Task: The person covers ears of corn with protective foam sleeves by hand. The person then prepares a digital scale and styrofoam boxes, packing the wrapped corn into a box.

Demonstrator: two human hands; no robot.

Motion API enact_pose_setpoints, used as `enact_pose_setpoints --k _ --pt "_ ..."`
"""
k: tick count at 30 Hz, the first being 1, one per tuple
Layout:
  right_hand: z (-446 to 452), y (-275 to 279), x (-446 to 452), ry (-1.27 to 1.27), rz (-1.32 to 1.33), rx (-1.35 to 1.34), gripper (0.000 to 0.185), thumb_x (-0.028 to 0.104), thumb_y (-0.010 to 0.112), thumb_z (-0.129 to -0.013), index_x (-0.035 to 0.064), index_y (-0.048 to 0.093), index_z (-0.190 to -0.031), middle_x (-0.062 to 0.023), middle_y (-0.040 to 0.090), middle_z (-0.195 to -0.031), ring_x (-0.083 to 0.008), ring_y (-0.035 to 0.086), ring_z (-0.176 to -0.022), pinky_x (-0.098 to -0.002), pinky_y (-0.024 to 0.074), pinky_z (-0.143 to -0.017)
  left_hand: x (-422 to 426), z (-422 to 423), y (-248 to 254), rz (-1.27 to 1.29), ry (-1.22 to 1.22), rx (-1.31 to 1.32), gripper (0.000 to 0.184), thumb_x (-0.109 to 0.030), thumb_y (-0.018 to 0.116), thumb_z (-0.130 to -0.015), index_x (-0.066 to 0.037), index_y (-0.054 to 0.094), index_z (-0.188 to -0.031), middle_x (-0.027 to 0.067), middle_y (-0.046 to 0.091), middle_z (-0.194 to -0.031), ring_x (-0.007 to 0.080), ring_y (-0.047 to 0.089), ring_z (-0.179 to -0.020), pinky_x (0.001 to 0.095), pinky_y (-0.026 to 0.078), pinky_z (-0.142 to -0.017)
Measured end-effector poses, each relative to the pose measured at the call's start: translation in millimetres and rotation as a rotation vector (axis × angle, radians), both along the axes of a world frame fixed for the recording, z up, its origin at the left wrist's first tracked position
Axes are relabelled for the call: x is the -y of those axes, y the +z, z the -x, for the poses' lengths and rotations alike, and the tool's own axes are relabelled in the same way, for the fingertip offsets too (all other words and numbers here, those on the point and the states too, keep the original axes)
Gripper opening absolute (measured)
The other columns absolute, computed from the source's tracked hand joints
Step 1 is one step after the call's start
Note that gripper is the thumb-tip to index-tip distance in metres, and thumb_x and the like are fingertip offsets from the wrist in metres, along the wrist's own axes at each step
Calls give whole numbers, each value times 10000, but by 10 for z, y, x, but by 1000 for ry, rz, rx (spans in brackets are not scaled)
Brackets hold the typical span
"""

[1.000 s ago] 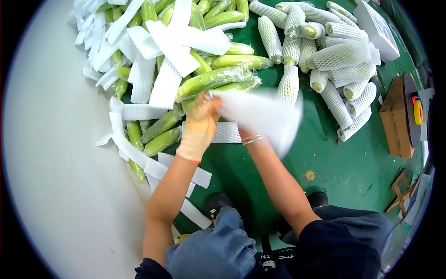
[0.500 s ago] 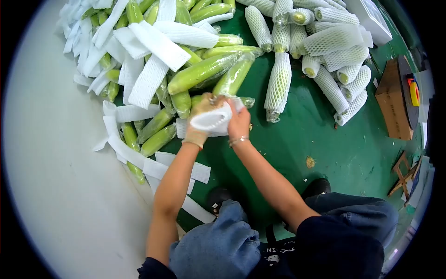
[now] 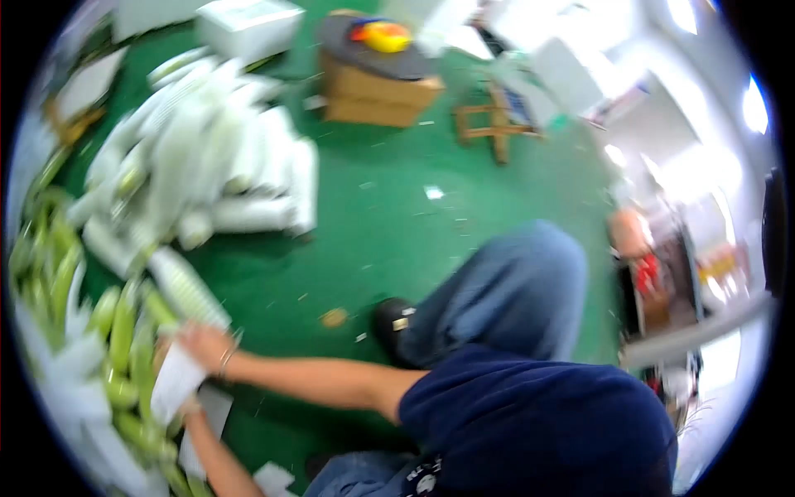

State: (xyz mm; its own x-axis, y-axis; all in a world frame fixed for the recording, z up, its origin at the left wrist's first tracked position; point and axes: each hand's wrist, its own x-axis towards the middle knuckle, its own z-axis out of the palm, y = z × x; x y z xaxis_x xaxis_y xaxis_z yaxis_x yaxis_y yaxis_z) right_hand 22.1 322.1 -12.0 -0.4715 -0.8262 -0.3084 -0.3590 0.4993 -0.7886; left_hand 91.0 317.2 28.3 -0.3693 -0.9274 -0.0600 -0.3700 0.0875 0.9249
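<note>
At the lower left, a white foam sleeve (image 3: 177, 383) is between my hands, beside the green wrapped vegetables (image 3: 122, 331). My right hand (image 3: 204, 345), with a bracelet at the wrist, is closed on the sleeve's upper edge. My left hand (image 3: 189, 407) is mostly hidden behind the sleeve, and its fingers do not show clearly. One net-covered vegetable (image 3: 186, 286) lies just above my right hand. Motion blurs the view.
A heap of net-covered vegetables (image 3: 207, 157) lies at the upper left, near a white foam box (image 3: 248, 29). A cardboard box (image 3: 373, 93) with a round dark top stands behind. A wooden frame (image 3: 499, 124) lies on the green floor (image 3: 373, 215).
The view has swung to the right, so the hands and piles now appear at the left. The foam sleeve, swung wide at first, was brought to the green vegetables between both hands.
</note>
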Motion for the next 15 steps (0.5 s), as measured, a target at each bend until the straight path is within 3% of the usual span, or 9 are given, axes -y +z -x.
enact_pose_setpoints --k 1,2,4,6,9,11,15 --pt "-5 3 -73 -86 166 93 485 420 441 -895 9 549 -1129 -247 630 -857 -384 617 -803 -448 480 -752 -14 41 5 -17 -16 -6 320 -321 532 -856 -16 569 -947 149 584 -877 270 549 -622 345 467 -579" --pt "11 80 -88 -115 129 112 504 404 480 -875 -6 537 -1162 -258 628 -869 -381 620 -815 -439 477 -764 -61 37 4 -35 -22 11 316 -318 530 -857 -17 568 -946 146 582 -871 266 544 -614 342 464 -574" --pt "64 365 -123 -66 163 130 394 313 527 -845 -41 586 -1008 -265 621 -823 -406 610 -785 -442 489 -738 -167 18 3 -31 -40 52 310 -314 527 -860 -19 567 -944 140 579 -859 258 535 -600 336 460 -564" --pt "168 1025 -359 118 72 -18 350 293 537 -827 -50 594 -870 -261 612 -759 -409 609 -739 -448 502 -687 -323 -30 5 -10 -56 84 303 -309 524 -862 -20 565 -943 135 575 -847 250 527 -586 331 455 -555" --pt "209 1598 -860 254 24 -65 322 268 571 -779 -46 588 -705 -246 600 -680 -400 608 -679 -455 507 -638 -574 -197 58 45 -96 164 293 -303 520 -866 -22 563 -940 127 570 -829 238 513 -565 322 449 -540" --pt "170 1623 -977 254 38 -72 317 256 576 -765 -46 586 -670 -241 600 -663 -399 608 -666 -454 508 -634 -720 -314 86 82 -121 225 287 -298 517 -868 -24 561 -938 121 567 -817 230 504 -551 316 444 -530" --pt "152 1169 -977 130 89 194 289 202 567 -739 -70 555 -643 -267 545 -617 -387 578 -607 -448 470 -572 -896 -490 81 102 -129 299 274 -289 511 -873 -27 558 -935 111 560 -793 214 487 -523 305 435 -511"
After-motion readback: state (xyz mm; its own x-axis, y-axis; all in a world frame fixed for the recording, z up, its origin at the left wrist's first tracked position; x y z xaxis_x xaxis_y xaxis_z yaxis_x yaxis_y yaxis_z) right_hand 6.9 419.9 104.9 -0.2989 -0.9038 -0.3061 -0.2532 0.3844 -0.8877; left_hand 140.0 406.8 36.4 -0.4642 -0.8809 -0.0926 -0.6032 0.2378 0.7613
